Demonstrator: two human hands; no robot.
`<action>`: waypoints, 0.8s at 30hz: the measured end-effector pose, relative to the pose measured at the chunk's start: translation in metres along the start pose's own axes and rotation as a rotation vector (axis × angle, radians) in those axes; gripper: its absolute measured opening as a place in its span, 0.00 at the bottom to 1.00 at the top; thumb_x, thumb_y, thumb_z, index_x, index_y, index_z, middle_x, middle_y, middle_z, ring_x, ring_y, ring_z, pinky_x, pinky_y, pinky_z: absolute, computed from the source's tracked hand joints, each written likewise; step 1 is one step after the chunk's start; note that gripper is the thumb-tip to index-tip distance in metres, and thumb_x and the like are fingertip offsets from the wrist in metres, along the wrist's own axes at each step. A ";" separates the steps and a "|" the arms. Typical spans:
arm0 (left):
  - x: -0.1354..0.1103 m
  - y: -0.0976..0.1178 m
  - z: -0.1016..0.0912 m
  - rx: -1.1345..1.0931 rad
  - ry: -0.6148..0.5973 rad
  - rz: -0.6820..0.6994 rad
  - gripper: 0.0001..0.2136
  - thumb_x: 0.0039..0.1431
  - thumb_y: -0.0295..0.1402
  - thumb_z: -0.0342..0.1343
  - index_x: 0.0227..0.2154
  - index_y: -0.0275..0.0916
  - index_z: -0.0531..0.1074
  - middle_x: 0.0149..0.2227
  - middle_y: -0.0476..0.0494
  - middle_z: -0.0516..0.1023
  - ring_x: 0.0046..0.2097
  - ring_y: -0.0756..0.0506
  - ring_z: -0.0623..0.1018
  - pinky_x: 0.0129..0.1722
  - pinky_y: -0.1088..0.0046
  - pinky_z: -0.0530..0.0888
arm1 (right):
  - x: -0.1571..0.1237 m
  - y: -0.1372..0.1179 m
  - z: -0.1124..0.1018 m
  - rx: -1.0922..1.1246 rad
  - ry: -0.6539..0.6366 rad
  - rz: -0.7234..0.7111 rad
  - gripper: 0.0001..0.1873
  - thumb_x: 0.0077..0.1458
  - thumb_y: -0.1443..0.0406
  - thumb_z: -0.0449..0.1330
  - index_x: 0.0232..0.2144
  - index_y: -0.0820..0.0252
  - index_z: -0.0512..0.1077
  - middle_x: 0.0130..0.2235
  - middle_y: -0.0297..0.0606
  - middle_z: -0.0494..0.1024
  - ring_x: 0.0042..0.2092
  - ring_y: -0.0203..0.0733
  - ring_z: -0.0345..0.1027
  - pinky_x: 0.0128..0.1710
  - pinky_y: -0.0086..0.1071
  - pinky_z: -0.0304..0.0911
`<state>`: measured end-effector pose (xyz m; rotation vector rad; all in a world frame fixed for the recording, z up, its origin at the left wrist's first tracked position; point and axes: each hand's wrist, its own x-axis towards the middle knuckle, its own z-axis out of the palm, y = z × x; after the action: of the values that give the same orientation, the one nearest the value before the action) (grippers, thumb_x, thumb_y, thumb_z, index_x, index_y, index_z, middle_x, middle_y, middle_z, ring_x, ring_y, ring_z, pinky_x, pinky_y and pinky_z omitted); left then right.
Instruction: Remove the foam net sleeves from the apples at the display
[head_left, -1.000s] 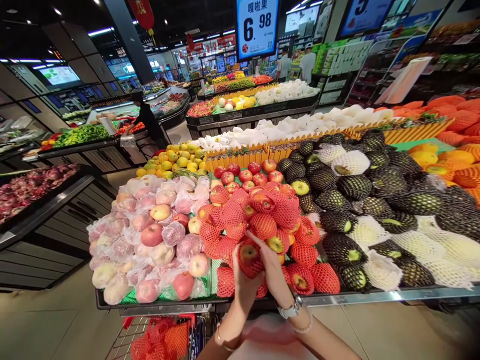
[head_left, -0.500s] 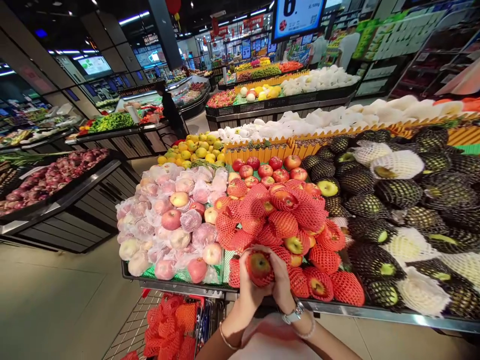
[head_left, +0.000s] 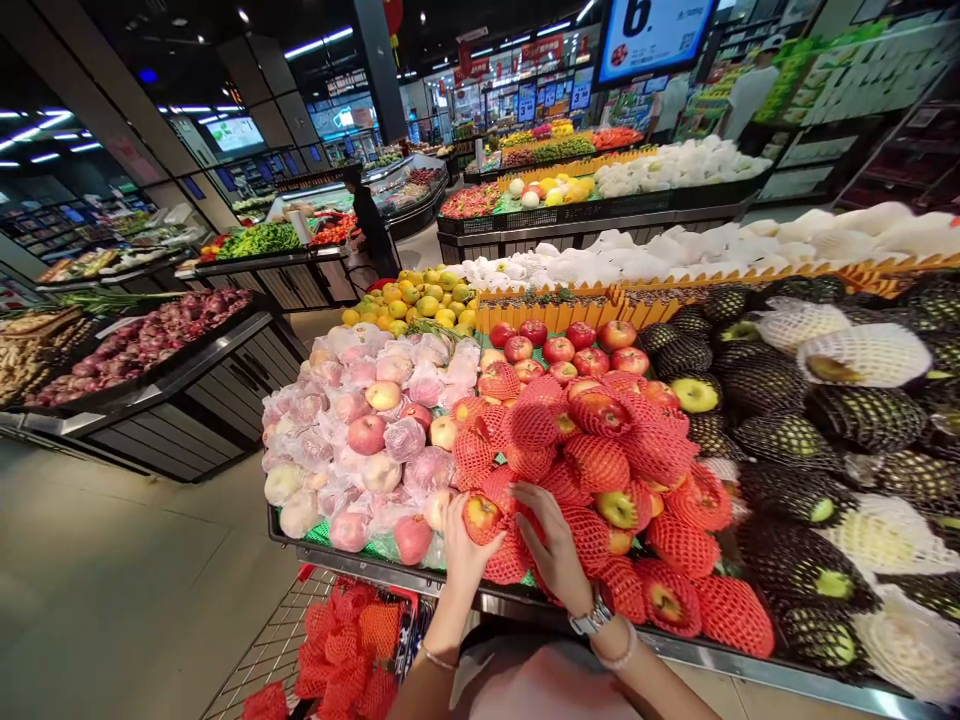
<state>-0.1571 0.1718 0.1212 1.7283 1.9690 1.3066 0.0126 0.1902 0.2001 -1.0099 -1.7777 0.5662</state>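
My left hand (head_left: 465,545) is closed around a red-and-yellow apple (head_left: 481,514) at the near edge of the display, with the fruit's top showing. Just right of it, my right hand (head_left: 553,540) has its fingers stretched out over apples in red foam nets (head_left: 592,470). Nothing shows in its grasp, though its palm side is partly hidden. The netted apples form a heap beyond and to the right of both hands. Left of the heap lie apples in clear plastic wrap (head_left: 352,440), and bare red apples (head_left: 559,350) sit behind.
A shopping cart (head_left: 262,640) holding red foam nets (head_left: 349,640) stands against the display's front left. Melons in black nets (head_left: 780,460) are piled at right, mangoes (head_left: 420,300) behind. Red onions (head_left: 150,345) fill a stand at left. A person in dark clothes (head_left: 371,225) stands farther off.
Both hands were cupped around one apple. Now they have moved apart: the left holds an apple further left, and the right has come off it. The view has shifted slightly left.
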 end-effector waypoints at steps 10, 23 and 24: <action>-0.014 -0.005 -0.016 0.236 -0.361 -0.041 0.33 0.61 0.40 0.52 0.66 0.34 0.51 0.69 0.25 0.52 0.71 0.28 0.44 0.66 0.35 0.40 | -0.016 -0.003 0.034 -0.212 -0.396 -0.315 0.28 0.63 0.73 0.48 0.64 0.56 0.61 0.63 0.42 0.66 0.65 0.57 0.57 0.60 0.57 0.63; -0.125 -0.144 -0.147 0.433 0.202 -0.737 0.21 0.68 0.34 0.31 0.51 0.36 0.68 0.51 0.24 0.71 0.61 0.29 0.67 0.57 0.34 0.60 | -0.037 0.014 0.043 -0.389 -0.528 -0.411 0.24 0.67 0.69 0.47 0.64 0.62 0.59 0.66 0.48 0.61 0.71 0.59 0.37 0.65 0.67 0.38; -0.135 -0.157 -0.157 0.444 0.160 -0.784 0.18 0.68 0.35 0.36 0.47 0.37 0.70 0.48 0.26 0.73 0.58 0.28 0.69 0.55 0.35 0.62 | -0.038 0.014 0.043 -0.388 -0.528 -0.415 0.26 0.67 0.69 0.47 0.65 0.61 0.57 0.67 0.47 0.59 0.71 0.59 0.35 0.65 0.66 0.36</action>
<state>-0.3304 -0.0076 0.0491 0.7811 2.7578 0.7730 -0.0147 0.1690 0.1523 -0.7399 -2.5581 0.2348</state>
